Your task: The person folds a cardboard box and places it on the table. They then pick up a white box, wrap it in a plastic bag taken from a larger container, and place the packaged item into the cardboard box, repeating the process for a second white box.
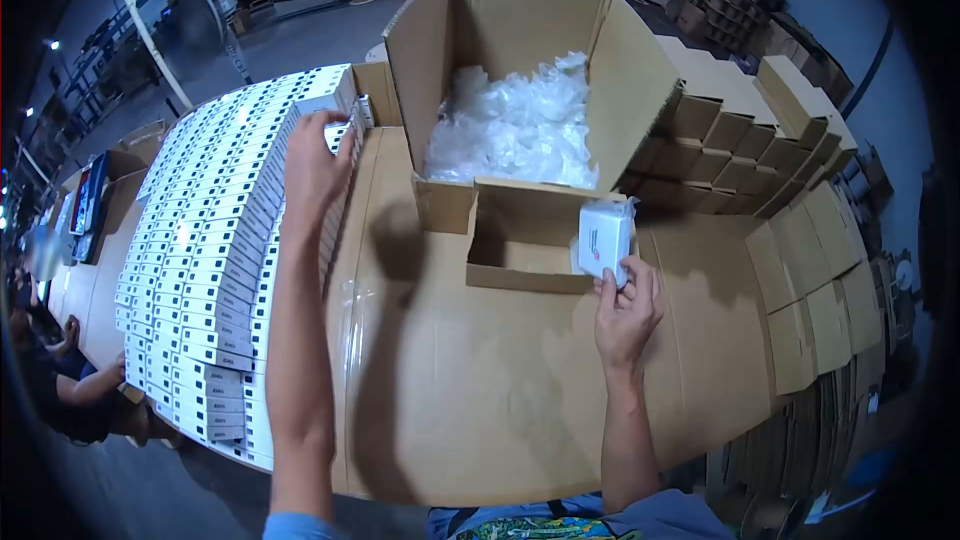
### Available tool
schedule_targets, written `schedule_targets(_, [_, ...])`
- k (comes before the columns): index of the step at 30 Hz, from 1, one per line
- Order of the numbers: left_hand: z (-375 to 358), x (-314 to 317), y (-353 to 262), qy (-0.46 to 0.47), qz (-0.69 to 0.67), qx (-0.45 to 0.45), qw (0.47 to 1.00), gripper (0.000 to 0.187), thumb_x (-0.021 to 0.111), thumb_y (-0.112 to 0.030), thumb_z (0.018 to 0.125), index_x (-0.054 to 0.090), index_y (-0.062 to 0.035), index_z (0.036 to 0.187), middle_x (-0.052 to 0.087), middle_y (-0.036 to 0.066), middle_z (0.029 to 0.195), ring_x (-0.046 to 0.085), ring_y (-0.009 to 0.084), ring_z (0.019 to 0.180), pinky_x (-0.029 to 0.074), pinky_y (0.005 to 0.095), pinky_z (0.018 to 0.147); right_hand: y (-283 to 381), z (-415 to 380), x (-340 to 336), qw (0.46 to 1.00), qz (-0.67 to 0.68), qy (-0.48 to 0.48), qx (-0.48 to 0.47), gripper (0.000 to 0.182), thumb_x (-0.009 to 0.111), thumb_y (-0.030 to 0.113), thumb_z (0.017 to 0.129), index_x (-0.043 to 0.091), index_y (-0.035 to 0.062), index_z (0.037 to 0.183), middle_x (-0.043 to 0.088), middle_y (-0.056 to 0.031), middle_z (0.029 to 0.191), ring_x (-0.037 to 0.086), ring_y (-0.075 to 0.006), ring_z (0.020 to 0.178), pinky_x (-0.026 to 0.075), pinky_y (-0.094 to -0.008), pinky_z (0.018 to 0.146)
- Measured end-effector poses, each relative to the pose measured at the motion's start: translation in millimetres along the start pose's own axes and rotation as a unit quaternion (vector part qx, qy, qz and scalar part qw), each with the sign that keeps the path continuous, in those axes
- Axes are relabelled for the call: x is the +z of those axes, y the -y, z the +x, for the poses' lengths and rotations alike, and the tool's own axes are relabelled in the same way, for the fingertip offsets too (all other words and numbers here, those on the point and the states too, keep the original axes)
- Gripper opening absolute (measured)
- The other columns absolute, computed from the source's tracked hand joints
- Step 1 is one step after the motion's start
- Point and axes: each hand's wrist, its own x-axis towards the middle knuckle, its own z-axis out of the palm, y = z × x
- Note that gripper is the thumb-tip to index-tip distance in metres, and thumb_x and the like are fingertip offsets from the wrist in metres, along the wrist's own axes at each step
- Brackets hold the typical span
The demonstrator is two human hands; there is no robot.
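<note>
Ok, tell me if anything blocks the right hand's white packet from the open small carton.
Nothing visible does: the right hand holds the white packet at the right end of the small carton, whose top is open.

I can't read the tiny print on the white packet [605,230], and the right hand [630,312] covers its bottom corner. The packet hides the right end of the small brown carton [540,278]. I can't tell if the left hand [318,162] grips one of the white boxes [200,230] or just touches it. Their side words are too small for me. Plastic bags [520,130] hide the big carton's [510,20] floor. The bottom edge cuts off the blue shirt [680,515]. At left, another person's arm [92,387] looks blurry to me.
</note>
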Motion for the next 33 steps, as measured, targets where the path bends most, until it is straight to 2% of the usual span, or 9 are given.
schedule_targets(3, [47.8, 8.3, 30.5, -0.004, 0.096, -0.007, 0.995, 0.025, 0.069, -0.022, 0.088, 0.071, -0.0091, 0.109, 0.067, 0.017, 0.113, 0.063, 0.0364, 0.109, 0.051, 0.0465, 0.093, 8.0, 4.3, 3.2, 0.996, -0.078, 0.037, 0.005, 0.023, 0.070, -0.006, 0.088, 0.062, -0.0039, 0.109, 0.061, -0.0149, 0.099, 0.068, -0.0253, 0.074, 0.060, -0.0342, 0.060])
schedule_targets(4, [57.5, 10.8, 40.4, 0.014, 0.129, -0.013, 0.992, 0.025, 0.070, -0.021, 0.087, 0.071, -0.0093, 0.109, 0.067, 0.016, 0.113, 0.063, 0.0364, 0.109, 0.052, 0.0473, 0.093, 13.8, 7.6, 3.2, 0.989, -0.141, 0.043, -0.021, 0.026, 0.072, -0.004, 0.085, 0.063, -0.0023, 0.108, 0.063, -0.0173, 0.097, 0.067, -0.0343, 0.084, 0.056, -0.0445, 0.070])
schedule_targets(10, [75.2, 20.4, 93.7, 0.037, 0.249, 0.004, 0.968, 0.029, 0.072, -0.013, 0.081, 0.070, -0.0082, 0.109, 0.067, 0.012, 0.115, 0.061, 0.0337, 0.111, 0.047, 0.0509, 0.096, 4.9, 14.1, 15.5, 0.961, -0.272, 0.041, -0.041, 0.023, 0.072, 0.000, 0.083, 0.062, -0.0014, 0.104, 0.065, -0.0198, 0.101, 0.061, -0.0459, 0.106, 0.048, -0.0525, 0.093])
schedule_targets(15, [70.8, 49.1, 114.0, -0.048, 0.221, 0.141, 0.964, 0.021, 0.055, -0.002, 0.086, 0.063, -0.0070, 0.104, 0.067, 0.010, 0.105, 0.061, 0.0301, 0.105, 0.048, 0.0450, 0.089, -8.0, 12.1, 28.9, 0.975, -0.215, 0.055, -0.013, 0.017, 0.068, -0.002, 0.085, 0.062, -0.0037, 0.102, 0.063, -0.0218, 0.099, 0.062, -0.0458, 0.100, 0.049, -0.0502, 0.086])
schedule_targets(22, [78.2, 79.7, 125.7, -0.018, 0.261, 0.157, 0.952, 0.029, 0.060, 0.001, 0.082, 0.059, -0.0065, 0.109, 0.069, 0.009, 0.100, 0.062, 0.0275, 0.106, 0.049, 0.0393, 0.087, -22.5, 1.5, 38.9, 0.975, -0.217, 0.040, 0.006, 0.010, 0.065, 0.000, 0.091, 0.067, -0.0089, 0.096, 0.059, -0.0204, 0.098, 0.060, -0.0373, 0.087, 0.048, -0.0477, 0.078])
schedule_targets(25, [78.8, 82.7, 125.1, -0.032, 0.263, 0.143, 0.954, 0.035, 0.063, 0.000, 0.082, 0.060, -0.0071, 0.116, 0.067, 0.008, 0.105, 0.062, 0.0260, 0.105, 0.049, 0.0391, 0.086, -27.2, -5.5, 42.7, 0.971, -0.234, 0.035, 0.026, 0.015, 0.062, 0.003, 0.095, 0.068, -0.0089, 0.102, 0.058, -0.0226, 0.114, 0.060, -0.0369, 0.098, 0.050, -0.0468, 0.084])
schedule_targets(26, [79.8, 85.1, 128.4, -0.045, 0.273, 0.152, 0.949, 0.031, 0.063, -0.005, 0.083, 0.062, -0.0071, 0.114, 0.066, 0.007, 0.104, 0.062, 0.0246, 0.102, 0.049, 0.0387, 0.087, -24.7, -12.0, 43.9, 0.976, -0.212, 0.028, 0.033, 0.022, 0.058, 0.008, 0.099, 0.070, -0.0062, 0.109, 0.048, -0.0254, 0.143, 0.053, -0.0427, 0.125, 0.046, -0.0505, 0.102])
schedule_targets(30, [76.6, 84.0, 129.5, -0.050, 0.305, 0.178, 0.934, 0.013, 0.060, -0.012, 0.085, 0.069, -0.0076, 0.094, 0.061, 0.006, 0.097, 0.060, 0.0242, 0.096, 0.048, 0.0373, 0.088, -20.2, -23.6, 29.6, 0.937, -0.337, 0.092, 0.018, 0.037, 0.052, 0.017, 0.102, 0.067, 0.0038, 0.133, 0.025, -0.0247, 0.164, 0.017, -0.0505, 0.151, 0.017, -0.0577, 0.122])
schedule_targets(33, [72.1, 79.8, 128.7, 0.001, 0.289, 0.138, 0.947, 0.018, 0.059, -0.006, 0.087, 0.069, -0.0059, 0.102, 0.059, 0.009, 0.104, 0.058, 0.0255, 0.104, 0.047, 0.0373, 0.089, -20.3, -30.7, 24.7, 0.926, -0.359, 0.119, 0.008, 0.042, 0.054, 0.024, 0.099, 0.064, 0.0067, 0.137, 0.022, -0.0252, 0.165, 0.017, -0.0507, 0.151, 0.018, -0.0610, 0.121])
